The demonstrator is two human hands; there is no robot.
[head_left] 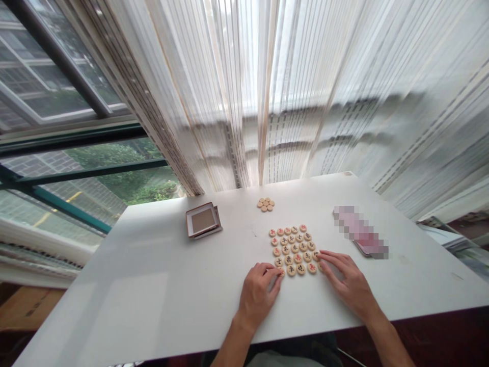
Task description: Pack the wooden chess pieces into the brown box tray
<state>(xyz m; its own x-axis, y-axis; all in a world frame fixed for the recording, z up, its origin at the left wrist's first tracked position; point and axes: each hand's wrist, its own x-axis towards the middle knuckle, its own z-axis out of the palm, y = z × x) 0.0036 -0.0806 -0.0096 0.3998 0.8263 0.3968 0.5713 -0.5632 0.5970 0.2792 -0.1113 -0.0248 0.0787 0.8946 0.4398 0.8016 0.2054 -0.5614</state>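
Round wooden Chinese chess pieces point(295, 248) lie in a square block of rows on the white table, faces up with red or black characters. At the block's near left corner, my left hand point(259, 289) is closed, thumb and forefinger on a red-marked chess piece point(281, 272). My right hand point(347, 279) rests along the block's right side with fingers stretched out. Its fingertips touch a black-marked chess piece point(316, 255) at the right edge, and its thumb partly covers the corner piece below.
Farther back is a cluster of blank-looking chess pieces point(265, 204). An open shallow box point(204, 220) stands at the back left of the white table point(145, 275). A blurred pink flat object point(361, 232) lies to the right. Striped curtains point(244, 92) hang behind the table.
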